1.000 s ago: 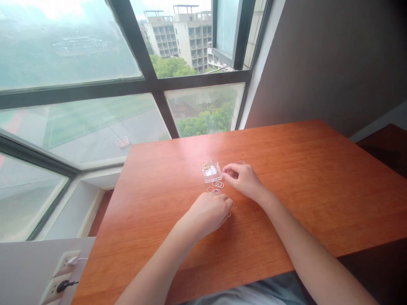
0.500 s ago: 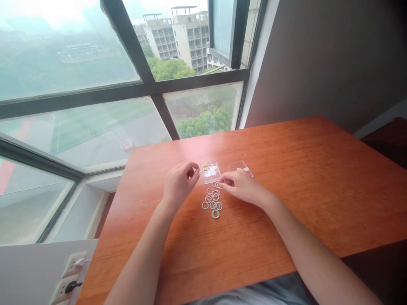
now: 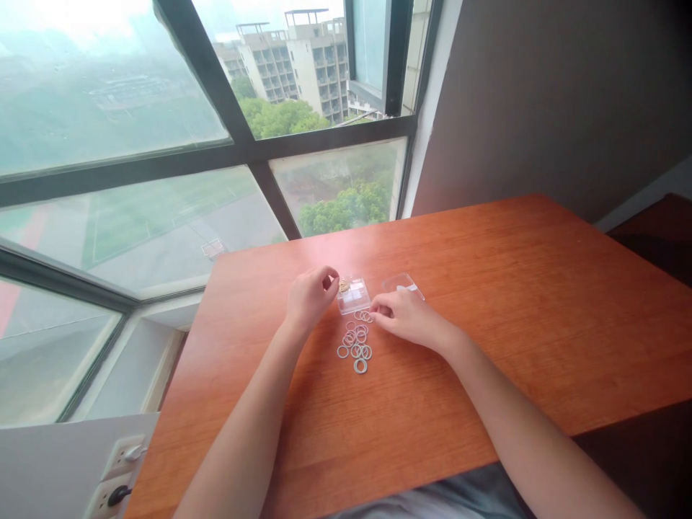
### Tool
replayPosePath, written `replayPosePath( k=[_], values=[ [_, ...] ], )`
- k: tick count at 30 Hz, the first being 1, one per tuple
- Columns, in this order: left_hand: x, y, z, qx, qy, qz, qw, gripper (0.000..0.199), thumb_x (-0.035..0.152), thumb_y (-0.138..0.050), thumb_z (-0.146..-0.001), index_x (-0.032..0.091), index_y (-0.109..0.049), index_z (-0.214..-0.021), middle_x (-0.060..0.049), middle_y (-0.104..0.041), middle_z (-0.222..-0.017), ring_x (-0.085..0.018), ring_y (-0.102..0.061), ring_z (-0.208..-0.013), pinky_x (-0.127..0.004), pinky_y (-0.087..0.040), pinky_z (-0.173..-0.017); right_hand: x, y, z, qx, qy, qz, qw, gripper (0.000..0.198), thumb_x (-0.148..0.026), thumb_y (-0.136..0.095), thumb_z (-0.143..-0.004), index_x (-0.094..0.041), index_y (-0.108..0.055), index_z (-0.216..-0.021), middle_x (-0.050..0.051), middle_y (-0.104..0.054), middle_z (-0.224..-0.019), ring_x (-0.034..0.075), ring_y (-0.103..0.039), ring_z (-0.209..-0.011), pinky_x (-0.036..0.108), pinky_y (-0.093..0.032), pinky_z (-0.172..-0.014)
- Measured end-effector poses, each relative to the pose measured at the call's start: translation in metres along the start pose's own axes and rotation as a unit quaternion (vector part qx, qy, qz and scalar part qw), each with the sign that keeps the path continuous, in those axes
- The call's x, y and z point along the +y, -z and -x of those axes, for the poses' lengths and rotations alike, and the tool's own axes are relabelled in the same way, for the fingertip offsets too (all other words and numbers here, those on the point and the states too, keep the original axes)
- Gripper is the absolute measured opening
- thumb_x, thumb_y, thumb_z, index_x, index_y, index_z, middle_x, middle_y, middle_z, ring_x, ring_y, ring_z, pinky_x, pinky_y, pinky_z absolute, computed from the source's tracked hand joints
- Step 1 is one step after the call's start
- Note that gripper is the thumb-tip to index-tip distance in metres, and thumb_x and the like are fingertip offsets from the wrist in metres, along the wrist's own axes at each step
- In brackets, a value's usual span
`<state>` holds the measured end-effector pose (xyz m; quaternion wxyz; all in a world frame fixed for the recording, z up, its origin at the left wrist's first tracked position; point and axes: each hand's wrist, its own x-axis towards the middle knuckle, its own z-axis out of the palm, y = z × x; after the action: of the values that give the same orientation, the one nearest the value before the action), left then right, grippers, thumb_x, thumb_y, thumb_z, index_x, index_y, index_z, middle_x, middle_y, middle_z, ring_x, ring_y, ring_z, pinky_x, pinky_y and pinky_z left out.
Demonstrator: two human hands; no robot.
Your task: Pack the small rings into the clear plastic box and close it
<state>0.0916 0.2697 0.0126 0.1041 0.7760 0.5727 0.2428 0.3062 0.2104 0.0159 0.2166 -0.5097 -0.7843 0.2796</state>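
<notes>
My left hand (image 3: 313,297) is closed, thumb and fingers pinched together at the left edge of a small clear plastic box (image 3: 357,304). Gold-coloured rings (image 3: 344,286) lie in the box's left compartment, close to those fingertips. Whatever the left fingers hold is too small to make out. Just right of the box, my right hand (image 3: 405,313) rests low with curled fingers, its tips on the rightmost silver ring (image 3: 368,317) at the box's front. Several more silver rings (image 3: 356,351) lie flat and partly overlapping on the table below the box.
A clear lid (image 3: 408,280) lies behind my right hand, partly covered by it. The wooden table (image 3: 486,274) stands against a window (image 3: 346,180) and a grey wall (image 3: 530,108). Wall sockets (image 3: 120,476) with plugs sit at the lower left.
My left hand has moved slightly up and inward, nearer the box's left compartment. My right hand stays by the same ring. The whole view has shifted a little.
</notes>
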Motion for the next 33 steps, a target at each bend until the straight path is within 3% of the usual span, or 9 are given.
replayPosePath(
  k=[10,17,22,28,33],
  values=[
    [0.003,0.019,0.015,-0.007,-0.017,0.029,0.999,0.012,0.025,-0.055,-0.083,0.019,-0.065,-0.082,0.002,-0.061,-0.064,-0.01,-0.051,-0.058,-0.021,-0.034,-0.057,0.002,-0.001,-0.002,0.007,-0.034,0.059,0.998,0.013,-0.021,-0.058,-0.085,-0.022,-0.071,-0.082,-0.001,-0.069,-0.071,0.013,-0.058,-0.069,0.025,-0.036,-0.066],
    [0.011,0.026,0.036,-0.09,-0.068,0.043,0.993,0.01,0.021,-0.055,-0.083,0.019,-0.065,-0.082,0.002,-0.061,-0.065,-0.009,-0.049,-0.056,-0.021,-0.034,-0.057,0.002,-0.005,-0.002,0.002,-0.053,0.106,0.993,0.016,-0.027,-0.055,-0.087,-0.024,-0.071,-0.086,-0.001,-0.071,-0.075,0.016,-0.059,-0.072,0.027,-0.037,-0.07],
    [0.009,0.024,0.048,-0.12,-0.054,0.056,0.99,0.012,0.022,-0.054,-0.084,0.019,-0.066,-0.082,0.002,-0.062,-0.065,-0.009,-0.05,-0.057,-0.021,-0.033,-0.057,-0.001,-0.007,-0.003,0.004,-0.084,0.15,0.985,0.019,-0.033,-0.055,-0.087,-0.027,-0.073,-0.09,0.0,-0.072,-0.079,0.018,-0.06,-0.077,0.028,-0.036,-0.068],
    [0.007,0.023,0.056,-0.216,-0.042,0.087,0.972,0.018,0.029,-0.051,-0.087,0.02,-0.066,-0.082,0.003,-0.06,-0.059,-0.009,-0.049,-0.053,-0.022,-0.03,-0.053,-0.003,-0.01,-0.004,0.01,-0.112,0.183,0.977,0.025,-0.045,-0.055,-0.088,-0.028,-0.074,-0.086,0.001,-0.072,-0.078,0.02,-0.062,-0.079,0.029,-0.037,-0.069],
    [0.008,0.021,0.059,-0.234,-0.039,0.078,0.968,0.019,0.034,-0.054,-0.087,0.021,-0.066,-0.081,0.002,-0.066,-0.066,-0.011,-0.052,-0.056,-0.023,-0.032,-0.055,-0.008,-0.015,-0.003,0.008,-0.117,0.217,0.969,0.032,-0.053,-0.054,-0.088,-0.028,-0.073,-0.082,0.002,-0.072,-0.077,0.021,-0.063,-0.079,0.029,-0.038,-0.068]
  ],
)
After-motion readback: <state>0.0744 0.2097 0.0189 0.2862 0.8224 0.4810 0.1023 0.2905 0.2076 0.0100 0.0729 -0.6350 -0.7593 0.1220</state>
